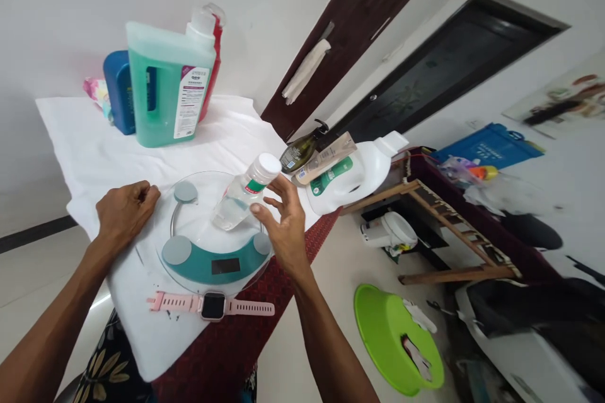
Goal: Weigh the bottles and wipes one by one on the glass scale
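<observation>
A clear plastic bottle (231,204) with a white cap and a green-and-red label stands on the round glass bathroom scale (198,267). It holds clear liquid. My right hand (286,223) is at the bottle's right side, fingers apart and curved, the thumb tip overlapping its edge; whether they touch is unclear. My left hand (125,211) rests in a loose fist on the white cloth (155,352), left of the scale, with nothing visible in it. The scale's display looks dark. A pink-strapped smartwatch (212,306) lies along the scale's near edge.
Behind the scale stand a green liquid jug (163,88), a red container (211,75) and a blue bottle (120,91). A dark pump bottle (300,154), a tan pouch (326,158) and a white jug (366,170) lie right. A green basin (378,334) sits on the floor.
</observation>
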The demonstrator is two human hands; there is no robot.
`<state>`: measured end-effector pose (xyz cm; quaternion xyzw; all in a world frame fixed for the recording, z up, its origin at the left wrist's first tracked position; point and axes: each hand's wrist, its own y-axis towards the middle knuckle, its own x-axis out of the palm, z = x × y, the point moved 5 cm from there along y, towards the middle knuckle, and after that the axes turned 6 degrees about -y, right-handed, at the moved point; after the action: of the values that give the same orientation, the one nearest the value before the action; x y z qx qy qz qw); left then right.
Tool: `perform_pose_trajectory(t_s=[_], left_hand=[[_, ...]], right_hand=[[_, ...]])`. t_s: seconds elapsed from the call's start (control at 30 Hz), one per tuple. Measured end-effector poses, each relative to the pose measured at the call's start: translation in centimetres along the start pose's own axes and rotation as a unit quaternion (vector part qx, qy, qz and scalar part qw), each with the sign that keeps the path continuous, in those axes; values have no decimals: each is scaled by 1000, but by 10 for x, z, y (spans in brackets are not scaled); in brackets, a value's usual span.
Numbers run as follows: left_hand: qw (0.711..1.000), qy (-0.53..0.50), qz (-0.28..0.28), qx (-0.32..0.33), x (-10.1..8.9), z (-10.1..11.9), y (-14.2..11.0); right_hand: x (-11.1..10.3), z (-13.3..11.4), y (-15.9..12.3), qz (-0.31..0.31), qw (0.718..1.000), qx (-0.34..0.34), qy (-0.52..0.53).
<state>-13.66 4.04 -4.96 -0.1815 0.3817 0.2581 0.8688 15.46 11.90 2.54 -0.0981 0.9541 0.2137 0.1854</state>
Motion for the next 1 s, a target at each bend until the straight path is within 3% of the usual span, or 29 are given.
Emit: perform_pose_trajectory(t_s=[0.17, 0.27, 0.33, 0.43, 0.6, 0.7, 0.8, 1.0], left_hand=[[1000, 13, -6, -9, -2, 1, -2], [1000, 17, 0, -13, -2, 3, -1], [1000, 17, 6, -22, -3, 3, 0], [999, 20, 6, -25, -2, 4, 1], [999, 30, 5, -24, -2, 4, 1], [999, 29, 3, -29, -2, 4, 2], [999, 30, 4, -31, -2, 4, 3], [998, 44, 1, -33, 0, 5, 4]], right_hand=[[25, -16, 15, -25, 999, -37, -6], [24, -13, 17, -15, 999, -35, 10], [12, -9, 16, 11, 999, -23, 31], [-23, -1, 19, 92, 995, -16, 33], [-95, 27, 36, 253, 962, -12, -106], [-122, 58, 49, 309, 930, 30, -195], [-131, 84, 59, 338, 907, 41, -250], [-125, 113, 72, 350, 894, 52, -275]])
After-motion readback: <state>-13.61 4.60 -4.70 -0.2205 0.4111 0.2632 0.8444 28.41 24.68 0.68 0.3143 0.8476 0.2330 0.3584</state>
